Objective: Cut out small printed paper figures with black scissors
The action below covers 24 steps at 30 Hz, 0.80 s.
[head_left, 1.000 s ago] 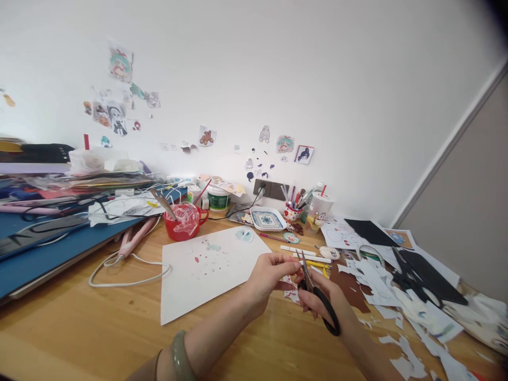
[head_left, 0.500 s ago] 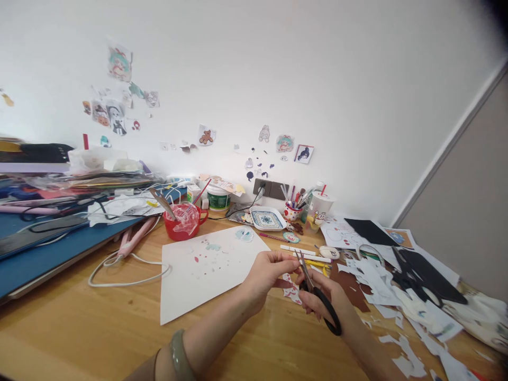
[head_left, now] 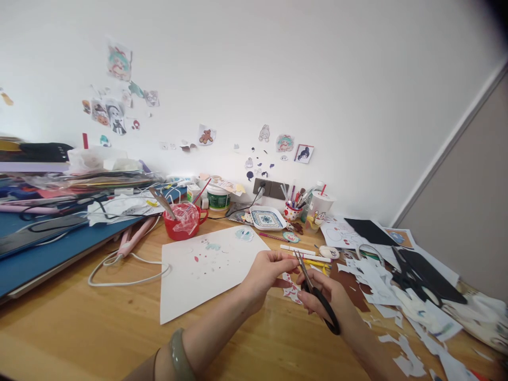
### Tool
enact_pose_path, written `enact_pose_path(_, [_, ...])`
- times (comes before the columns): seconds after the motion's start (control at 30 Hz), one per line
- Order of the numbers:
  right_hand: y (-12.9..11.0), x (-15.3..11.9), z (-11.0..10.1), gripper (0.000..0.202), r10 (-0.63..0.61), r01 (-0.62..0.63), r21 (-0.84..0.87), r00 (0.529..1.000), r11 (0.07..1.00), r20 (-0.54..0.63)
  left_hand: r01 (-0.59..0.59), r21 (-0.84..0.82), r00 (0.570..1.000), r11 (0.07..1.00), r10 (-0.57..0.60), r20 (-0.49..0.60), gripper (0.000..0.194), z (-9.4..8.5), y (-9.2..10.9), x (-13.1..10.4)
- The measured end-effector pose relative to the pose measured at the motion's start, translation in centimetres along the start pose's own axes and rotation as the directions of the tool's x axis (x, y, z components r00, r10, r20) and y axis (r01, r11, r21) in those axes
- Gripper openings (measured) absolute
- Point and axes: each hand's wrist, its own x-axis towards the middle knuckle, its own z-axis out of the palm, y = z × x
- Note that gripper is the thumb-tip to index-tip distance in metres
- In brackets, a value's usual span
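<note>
My right hand (head_left: 327,296) is wrapped round the handles of black-handled scissors (head_left: 310,283), whose narrow blades point up and to the left. Close to the blade tips, the fingertips of my left hand (head_left: 270,275) are pinched together; whatever lies between them is too small to make out. Under my hands lies a scrap of paper with red printing (head_left: 291,290) on the wooden table. Left of them rests a white sheet (head_left: 186,296) bearing small coloured cut-outs, with a light blue cut-out (head_left: 244,234) near its far corner.
White paper offcuts (head_left: 408,357), brown paper (head_left: 351,288) and a second pair of scissors (head_left: 415,280) lie to the right. Behind stand a red mug (head_left: 180,227), a square patterned dish (head_left: 268,218) and a lidded cup (head_left: 317,211). A white cable (head_left: 119,284) loops at left.
The scissors' handles have shifted slightly and the blades look a little closer together. My left hand keeps its pinch in nearly the same place.
</note>
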Motion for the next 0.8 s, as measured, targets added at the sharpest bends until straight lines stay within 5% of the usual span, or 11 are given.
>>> enact_pose_path(0.8, [-0.33,-0.17,0.02,0.018,0.026,-0.026,0.021,0.999,0.999,-0.033,-0.002,-0.018,1.0,1.0,0.002,-0.001,0.025,0.04,0.1,-0.07])
